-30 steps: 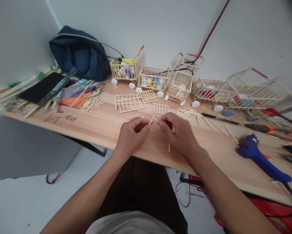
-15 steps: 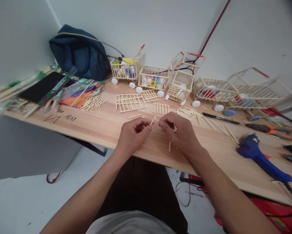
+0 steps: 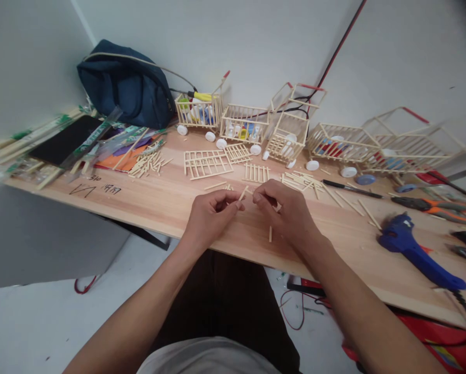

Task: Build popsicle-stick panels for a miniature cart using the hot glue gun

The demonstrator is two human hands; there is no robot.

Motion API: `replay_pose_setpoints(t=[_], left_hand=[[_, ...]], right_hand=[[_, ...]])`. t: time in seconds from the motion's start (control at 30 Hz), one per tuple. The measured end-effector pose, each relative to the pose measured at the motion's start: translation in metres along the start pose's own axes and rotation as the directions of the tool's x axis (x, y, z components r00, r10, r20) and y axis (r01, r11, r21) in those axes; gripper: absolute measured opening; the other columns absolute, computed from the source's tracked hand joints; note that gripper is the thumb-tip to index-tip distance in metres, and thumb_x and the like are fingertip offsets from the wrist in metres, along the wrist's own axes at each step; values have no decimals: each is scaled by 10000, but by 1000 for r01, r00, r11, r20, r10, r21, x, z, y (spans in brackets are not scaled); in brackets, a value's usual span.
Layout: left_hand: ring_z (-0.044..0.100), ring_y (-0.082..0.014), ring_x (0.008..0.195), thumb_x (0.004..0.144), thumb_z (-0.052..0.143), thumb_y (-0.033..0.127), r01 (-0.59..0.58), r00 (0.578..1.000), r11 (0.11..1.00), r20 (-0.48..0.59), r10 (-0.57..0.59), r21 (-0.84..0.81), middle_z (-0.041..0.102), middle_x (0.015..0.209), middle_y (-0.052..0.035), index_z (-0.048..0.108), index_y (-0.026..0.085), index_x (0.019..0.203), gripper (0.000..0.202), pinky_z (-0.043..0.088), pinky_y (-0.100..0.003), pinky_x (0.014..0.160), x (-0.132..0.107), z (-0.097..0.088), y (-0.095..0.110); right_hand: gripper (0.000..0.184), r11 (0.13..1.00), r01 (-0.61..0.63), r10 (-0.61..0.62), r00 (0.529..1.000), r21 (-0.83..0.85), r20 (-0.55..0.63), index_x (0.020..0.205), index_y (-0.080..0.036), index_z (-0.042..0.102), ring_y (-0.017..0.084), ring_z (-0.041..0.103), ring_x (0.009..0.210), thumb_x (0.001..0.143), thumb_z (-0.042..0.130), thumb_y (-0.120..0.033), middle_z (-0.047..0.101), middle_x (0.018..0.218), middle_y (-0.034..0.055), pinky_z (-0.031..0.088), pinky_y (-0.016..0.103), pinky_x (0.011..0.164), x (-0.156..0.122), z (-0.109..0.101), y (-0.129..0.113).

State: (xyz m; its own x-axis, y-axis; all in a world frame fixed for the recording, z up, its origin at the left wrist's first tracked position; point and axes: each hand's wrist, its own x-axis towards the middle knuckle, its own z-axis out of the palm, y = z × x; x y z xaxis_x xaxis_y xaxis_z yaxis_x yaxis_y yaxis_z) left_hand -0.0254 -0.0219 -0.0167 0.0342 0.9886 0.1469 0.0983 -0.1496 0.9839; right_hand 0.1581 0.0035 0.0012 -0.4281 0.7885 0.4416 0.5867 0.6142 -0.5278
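Note:
Between thumb and fingers, my left hand (image 3: 216,212) pinches a short wooden stick (image 3: 244,192) that slants upward. My right hand (image 3: 283,208) is closed close beside it, pinching another thin stick whose tip meets or nearly meets the first; the join is too small to make out. A further stick (image 3: 271,234) pokes out below my right palm, its upper part hidden. Just beyond my hands lie a small stick rack (image 3: 257,173), a larger ladder-like stick panel (image 3: 207,164) and a pile of loose sticks (image 3: 301,180).
Several miniature stick shopping carts (image 3: 244,124) with white wheels line the wall. A blue glue gun (image 3: 415,249), orange-handled pliers (image 3: 431,205) and a black pen (image 3: 352,189) lie at right. A dark blue bag (image 3: 127,85) and more sticks (image 3: 149,162) are at left on the wooden table (image 3: 147,200).
Almost nothing differs. My left fingertips have shifted slightly to the right along the stick, and the view has moved a touch.

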Motion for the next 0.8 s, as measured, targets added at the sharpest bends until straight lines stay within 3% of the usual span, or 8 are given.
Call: replay_pose_setpoints(t=[0.3,0.57,0.8], left_hand=[[529,-79,557,757,671,227,34,999,999,9,-34,-37,732,747,-19,737,142,841,137,388,-199,538,-1,0,4],[619,-107,665,770,657,199,27,999,999,20,-26,-39,743,779,-20,732,150,823,105,465,-206,633,-2,-1,6],[594,-97,628,769,650,197,16,1000,999,20,-15,-28,726,747,-17,733,143,842,123,431,-197,589,-1,0,4]], right_hand=[[193,1000,5,-5,1000,-2,6,751,-187,552,128,466,638,929,498,-237,528,694,2,344,274,610,0,1,1],[186,1000,11,-11,1000,-3,6,752,-194,540,128,458,635,930,500,-231,534,702,2,345,272,605,0,2,3],[198,1000,20,-20,1000,-5,12,749,-187,541,126,471,647,935,493,-231,535,703,1,344,273,613,-1,2,4]])
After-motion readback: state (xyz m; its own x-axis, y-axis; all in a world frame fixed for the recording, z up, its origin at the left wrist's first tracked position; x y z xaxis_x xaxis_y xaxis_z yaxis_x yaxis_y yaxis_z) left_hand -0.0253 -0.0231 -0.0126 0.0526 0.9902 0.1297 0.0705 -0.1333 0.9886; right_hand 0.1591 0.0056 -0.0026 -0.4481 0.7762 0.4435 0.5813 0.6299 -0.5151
